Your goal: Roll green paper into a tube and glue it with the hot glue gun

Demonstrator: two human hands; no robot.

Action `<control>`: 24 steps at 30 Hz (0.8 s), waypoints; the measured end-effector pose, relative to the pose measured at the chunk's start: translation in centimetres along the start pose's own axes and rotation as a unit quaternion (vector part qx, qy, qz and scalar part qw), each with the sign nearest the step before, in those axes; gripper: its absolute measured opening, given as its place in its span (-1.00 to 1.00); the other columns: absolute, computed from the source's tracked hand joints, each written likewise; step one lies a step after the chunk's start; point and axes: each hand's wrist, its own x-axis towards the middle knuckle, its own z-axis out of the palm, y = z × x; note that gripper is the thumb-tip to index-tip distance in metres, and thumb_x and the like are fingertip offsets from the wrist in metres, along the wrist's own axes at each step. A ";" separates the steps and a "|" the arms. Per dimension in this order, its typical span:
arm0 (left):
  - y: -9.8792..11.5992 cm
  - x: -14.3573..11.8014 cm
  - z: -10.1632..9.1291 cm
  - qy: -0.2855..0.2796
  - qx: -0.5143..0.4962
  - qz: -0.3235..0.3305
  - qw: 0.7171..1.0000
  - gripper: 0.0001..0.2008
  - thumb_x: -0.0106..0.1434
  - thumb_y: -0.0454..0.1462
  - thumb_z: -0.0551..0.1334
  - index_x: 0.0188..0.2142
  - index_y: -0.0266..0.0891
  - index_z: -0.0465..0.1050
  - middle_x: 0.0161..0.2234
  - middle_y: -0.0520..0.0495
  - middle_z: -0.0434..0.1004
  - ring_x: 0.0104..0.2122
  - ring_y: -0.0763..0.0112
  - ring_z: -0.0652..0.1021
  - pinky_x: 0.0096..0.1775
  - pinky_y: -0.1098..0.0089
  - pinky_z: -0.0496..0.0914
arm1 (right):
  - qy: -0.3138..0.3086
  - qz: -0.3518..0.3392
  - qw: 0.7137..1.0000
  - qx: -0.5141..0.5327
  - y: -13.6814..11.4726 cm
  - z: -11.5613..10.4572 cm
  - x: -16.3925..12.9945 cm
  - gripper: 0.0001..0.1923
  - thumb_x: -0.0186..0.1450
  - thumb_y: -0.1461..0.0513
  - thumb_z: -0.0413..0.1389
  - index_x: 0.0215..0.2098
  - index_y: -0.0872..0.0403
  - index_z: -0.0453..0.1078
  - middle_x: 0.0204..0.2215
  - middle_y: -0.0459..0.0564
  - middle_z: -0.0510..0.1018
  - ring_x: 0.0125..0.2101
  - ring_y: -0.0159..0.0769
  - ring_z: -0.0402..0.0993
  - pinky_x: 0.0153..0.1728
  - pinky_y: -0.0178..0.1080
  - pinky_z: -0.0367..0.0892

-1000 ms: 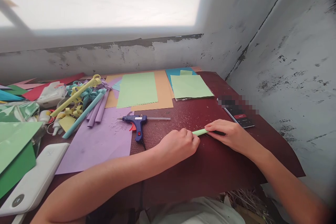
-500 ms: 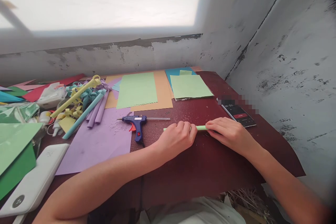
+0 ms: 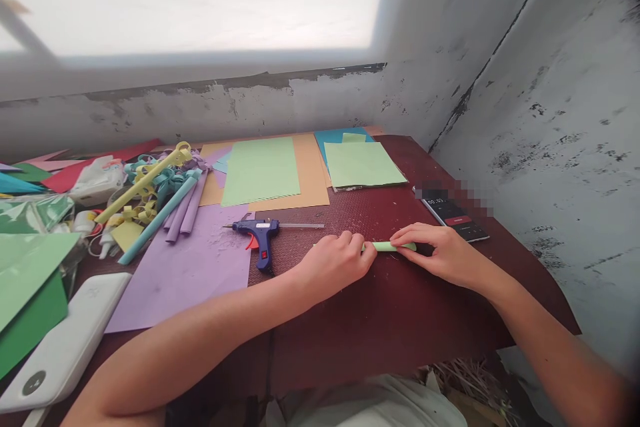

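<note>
A light green rolled paper tube (image 3: 384,247) lies crosswise on the dark red tabletop (image 3: 400,320), held between both hands. My left hand (image 3: 343,257) is closed over its left part, hiding most of that end. Near the right end, my right hand (image 3: 431,245) pinches the tube between thumb and fingers, and the tip shows under the fingers. A blue hot glue gun (image 3: 264,240) with a clear glue stick rests just left of my left hand. Close to my right hand lies a phone (image 3: 455,217) with a timer on its screen.
Light green sheets (image 3: 263,170) and another green stack (image 3: 365,163) lie at the back. A purple sheet (image 3: 185,280) is on the left, below purple rolled tubes (image 3: 193,210), a blue tube (image 3: 160,217) and a yellow tube (image 3: 143,183). A white power bank (image 3: 65,347) sits front left.
My right hand has loosened from a flat cover to a thumb-and-finger pinch, baring the tube's right end. My left hand stays nearly in place on the tube.
</note>
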 end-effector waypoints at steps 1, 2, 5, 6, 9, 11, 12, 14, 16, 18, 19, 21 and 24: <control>-0.1 0.0 0.0 0.001 -0.003 0.002 1.000 -0.77 0.42 -0.48 0.05 0.01 -0.32 0.35 -0.24 -0.13 0.47 -0.29 0.29 0.53 -0.47 0.33 0.29 | 0.006 -0.002 1.000 -0.008 -0.1 0.1 -0.1 -0.83 0.41 0.22 0.12 -0.14 -0.05 0.58 -0.11 -0.04 0.68 -0.08 -0.19 0.62 -0.03 -0.17 0.50; -0.2 0.0 0.0 0.002 -0.006 0.003 1.000 -0.77 0.42 -0.48 0.05 0.01 -0.32 0.34 -0.24 -0.13 0.47 -0.28 0.28 0.53 -0.47 0.32 0.29 | 0.010 -0.005 1.000 -0.016 -0.1 0.2 -0.2 -0.83 0.41 0.22 0.12 -0.13 -0.05 0.57 -0.11 -0.04 0.68 -0.08 -0.18 0.62 -0.03 -0.17 0.50; -0.3 0.1 0.1 0.005 -0.009 -0.001 1.000 -0.77 0.42 -0.48 0.06 0.02 -0.32 0.33 -0.24 -0.13 0.46 -0.29 0.28 0.52 -0.48 0.32 0.29 | 0.015 -0.016 0.999 -0.030 -0.4 0.5 -0.3 -0.83 0.43 0.24 0.09 -0.11 -0.04 0.53 -0.12 -0.03 0.65 -0.11 -0.20 0.61 -0.05 -0.18 0.49; -0.2 0.2 0.1 0.006 -0.010 -0.003 1.000 -0.77 0.42 -0.48 0.05 0.01 -0.32 0.33 -0.24 -0.13 0.45 -0.29 0.28 0.52 -0.48 0.32 0.29 | 0.016 -0.022 0.999 -0.032 -0.5 0.6 -0.4 -0.83 0.43 0.25 0.08 -0.10 -0.04 0.51 -0.12 -0.03 0.64 -0.12 -0.21 0.60 -0.07 -0.18 0.48; 0.0 0.2 -0.2 0.001 -0.012 -0.008 1.000 -0.78 0.42 -0.49 0.02 -0.02 -0.33 0.34 -0.24 -0.14 0.45 -0.29 0.28 0.52 -0.49 0.33 0.29 | 0.033 -0.041 0.998 -0.042 -0.7 0.8 -0.6 -0.82 0.43 0.29 0.07 -0.08 -0.03 0.48 -0.13 -0.02 0.61 -0.16 -0.24 0.59 -0.09 -0.19 0.48; 0.0 0.1 -0.4 -0.010 -0.017 -0.007 1.000 -0.76 0.42 -0.50 0.00 -0.02 -0.33 0.34 -0.23 -0.15 0.45 -0.28 0.28 0.52 -0.47 0.33 0.30 | 0.046 -0.052 0.996 -0.051 -0.8 1.0 -0.8 -0.82 0.43 0.30 0.07 -0.07 -0.03 0.47 -0.14 -0.02 0.60 -0.17 -0.25 0.58 -0.08 -0.19 0.47; 0.0 0.1 -0.5 -0.014 -0.023 -0.006 1.000 -0.76 0.43 -0.49 0.00 -0.01 -0.33 0.34 -0.22 -0.16 0.46 -0.28 0.28 0.52 -0.46 0.33 0.31 | 0.050 -0.055 0.996 -0.053 -0.9 1.0 -0.9 -0.81 0.43 0.30 0.06 -0.08 -0.03 0.47 -0.15 -0.02 0.59 -0.17 -0.25 0.58 -0.08 -0.19 0.47; -0.2 0.1 -0.6 -0.015 -0.042 -0.002 0.999 -0.76 0.43 -0.47 0.03 0.01 -0.32 0.35 -0.20 -0.16 0.47 -0.26 0.26 0.53 -0.42 0.32 0.34 | 0.049 -0.055 0.996 -0.054 -0.9 1.1 -1.1 -0.82 0.44 0.30 0.06 -0.08 -0.04 0.47 -0.15 -0.03 0.59 -0.17 -0.24 0.59 -0.08 -0.18 0.48; -0.8 0.2 -0.5 -0.018 -0.077 0.009 0.997 -0.78 0.41 -0.45 0.09 0.01 -0.29 0.36 -0.19 -0.15 0.49 -0.24 0.25 0.53 -0.36 0.32 0.37 | 0.042 -0.051 0.997 -0.048 -0.9 1.1 -1.3 -0.82 0.44 0.30 0.06 -0.09 -0.04 0.47 -0.15 -0.03 0.60 -0.16 -0.23 0.59 -0.09 -0.18 0.49; -1.6 0.4 -0.1 -0.028 -0.128 0.023 0.991 -0.78 0.40 -0.43 0.14 0.00 -0.25 0.39 -0.19 -0.12 0.51 -0.22 0.26 0.54 -0.29 0.32 0.39 | 0.037 -0.047 0.997 -0.044 -0.8 1.1 -1.5 -0.82 0.44 0.29 0.07 -0.09 -0.05 0.48 -0.14 -0.03 0.62 -0.14 -0.22 0.61 -0.08 -0.17 0.50; -2.0 0.5 0.0 -0.034 -0.155 0.025 0.987 -0.78 0.41 -0.41 0.15 0.01 -0.22 0.40 -0.19 -0.10 0.53 -0.21 0.27 0.55 -0.27 0.33 0.39 | 0.036 -0.048 0.997 -0.042 -0.7 1.1 -1.5 -0.82 0.43 0.29 0.07 -0.10 -0.05 0.49 -0.13 -0.04 0.63 -0.13 -0.22 0.61 -0.07 -0.17 0.51; -2.6 0.7 0.3 -0.044 -0.206 0.019 0.977 -0.80 0.45 -0.34 0.15 0.02 -0.17 0.43 -0.17 -0.08 0.55 -0.19 0.29 0.56 -0.26 0.36 0.39 | 0.037 -0.053 0.997 -0.040 -0.5 1.1 -1.6 -0.82 0.43 0.29 0.08 -0.11 -0.05 0.51 -0.13 -0.05 0.65 -0.12 -0.22 0.62 -0.04 -0.17 0.52; -2.8 0.8 0.3 -0.057 -0.240 0.005 0.969 -0.81 0.47 -0.29 0.14 0.00 -0.16 0.47 -0.16 -0.08 0.56 -0.17 0.29 0.58 -0.25 0.37 0.39 | 0.041 -0.056 0.997 -0.037 -0.3 1.2 -1.6 -0.82 0.42 0.29 0.10 -0.13 -0.04 0.53 -0.14 -0.05 0.67 -0.12 -0.22 0.63 -0.03 -0.16 0.54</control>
